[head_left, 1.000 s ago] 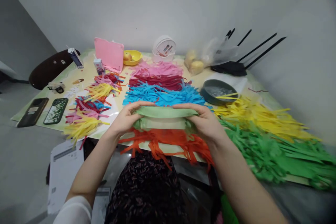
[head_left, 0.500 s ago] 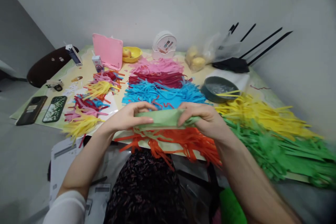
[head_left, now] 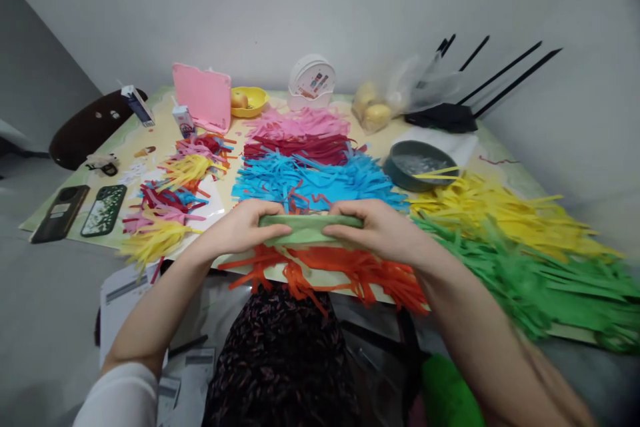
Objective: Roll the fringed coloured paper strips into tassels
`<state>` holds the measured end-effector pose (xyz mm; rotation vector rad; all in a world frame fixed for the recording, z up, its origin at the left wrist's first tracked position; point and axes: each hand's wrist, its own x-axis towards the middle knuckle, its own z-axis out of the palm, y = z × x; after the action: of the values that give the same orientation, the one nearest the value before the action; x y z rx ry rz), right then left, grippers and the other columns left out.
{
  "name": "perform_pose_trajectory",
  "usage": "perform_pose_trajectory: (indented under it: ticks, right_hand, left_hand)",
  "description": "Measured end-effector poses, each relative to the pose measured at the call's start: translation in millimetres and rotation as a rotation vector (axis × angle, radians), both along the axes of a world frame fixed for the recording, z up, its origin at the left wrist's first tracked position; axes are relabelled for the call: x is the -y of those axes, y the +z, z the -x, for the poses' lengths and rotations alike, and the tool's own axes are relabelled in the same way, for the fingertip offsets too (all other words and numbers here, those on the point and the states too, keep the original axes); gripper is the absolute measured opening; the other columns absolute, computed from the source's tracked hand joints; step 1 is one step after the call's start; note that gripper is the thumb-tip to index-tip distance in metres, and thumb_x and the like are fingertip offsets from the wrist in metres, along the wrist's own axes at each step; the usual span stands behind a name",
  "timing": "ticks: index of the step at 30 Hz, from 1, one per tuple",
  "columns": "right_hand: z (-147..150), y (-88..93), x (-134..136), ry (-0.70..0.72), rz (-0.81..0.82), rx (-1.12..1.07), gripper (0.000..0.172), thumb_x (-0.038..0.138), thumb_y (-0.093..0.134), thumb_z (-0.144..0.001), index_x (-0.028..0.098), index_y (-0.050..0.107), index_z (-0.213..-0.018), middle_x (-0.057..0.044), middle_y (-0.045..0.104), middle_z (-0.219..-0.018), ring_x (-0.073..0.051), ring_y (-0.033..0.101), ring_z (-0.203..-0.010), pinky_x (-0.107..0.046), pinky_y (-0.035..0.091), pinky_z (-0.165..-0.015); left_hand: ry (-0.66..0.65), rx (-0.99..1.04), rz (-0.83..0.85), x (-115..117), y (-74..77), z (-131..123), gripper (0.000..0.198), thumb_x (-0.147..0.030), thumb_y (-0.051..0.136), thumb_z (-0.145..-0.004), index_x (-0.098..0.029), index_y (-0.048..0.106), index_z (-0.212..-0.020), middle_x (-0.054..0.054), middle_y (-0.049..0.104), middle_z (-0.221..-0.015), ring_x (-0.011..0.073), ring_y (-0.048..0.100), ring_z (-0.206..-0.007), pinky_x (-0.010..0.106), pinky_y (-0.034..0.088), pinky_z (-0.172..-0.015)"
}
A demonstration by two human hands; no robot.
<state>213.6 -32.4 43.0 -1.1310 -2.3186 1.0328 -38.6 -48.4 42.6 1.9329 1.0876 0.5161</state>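
A folded strip of light green tissue paper stretches level between my two hands above the table's near edge. My left hand pinches its left end, thumb in front and fingers behind. At its right end my right hand grips it the same way. Just below lies orange fringed tissue paper, its strips hanging over the edge. Beyond my hands is blue fringed paper, then dark red fringed paper and pink fringed paper.
Yellow fringe and green fringe spread over the right side. A grey bowl stands behind them. Multicoloured tassels, two phones and a pink tablet case are on the left. A black router sits at the back right.
My right hand has shifted left along the green strip and now pinches its end with the thumb in front. The strip looks narrower. My left hand stays nearly in place.
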Motion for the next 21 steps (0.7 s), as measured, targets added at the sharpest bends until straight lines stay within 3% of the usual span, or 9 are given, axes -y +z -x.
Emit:
perform_pose_trajectory:
  ticks: [4,9,15,21]
  right_hand:
    - [0,-4.1,13,-0.143,0.006,-0.184,0.016,0.033,0.065,-0.085,0.019,0.068,-0.078,0.001,0.066,-0.065,-0.013,0.056,-0.056,-0.024,0.041,-0.054]
    - [-4,-16.7,24,-0.258,0.006,-0.367,0.015,0.028,0.065,-0.086,0.023,0.077,-0.093,-0.001,0.073,-0.078,-0.015,0.060,-0.059,-0.026,0.045,-0.058]
    - [-4,-35.5,21,-0.168,0.125,-0.644,0.014,0.018,0.066,-0.083,0.024,0.076,-0.076,-0.001,0.070,-0.071,-0.015,0.063,-0.066,-0.026,0.049,-0.063]
    - [-5,-34.7,16,-0.144,0.033,-0.576,0.019,0.028,0.061,-0.087,0.021,0.076,-0.077,-0.005,0.072,-0.078,-0.018,0.065,-0.073,-0.030,0.051,-0.069]
  left_hand:
    - [0.111,0.194,0.097,6,-10.1,3,0.024,-0.039,0.063,-0.087,-0.016,0.065,-0.081,-0.002,0.063,-0.064,0.0119,0.057,-0.055,0.021,0.041,-0.053]
    - [0.202,0.487,0.285,14,-23.8,1,0.027,-0.034,0.063,-0.087,-0.017,0.070,-0.107,-0.001,0.065,-0.060,0.0141,0.062,-0.051,0.024,0.049,-0.053]
    - [0.186,0.617,0.253,16,-30.1,0,0.014,-0.018,0.062,-0.080,-0.015,0.075,-0.084,0.001,0.063,-0.059,0.0144,0.064,-0.060,0.025,0.050,-0.061]
    - [0.165,0.520,0.142,17,-27.3,-2,0.017,-0.029,0.064,-0.083,-0.014,0.070,-0.084,0.003,0.066,-0.076,0.0118,0.060,-0.062,0.024,0.047,-0.062]
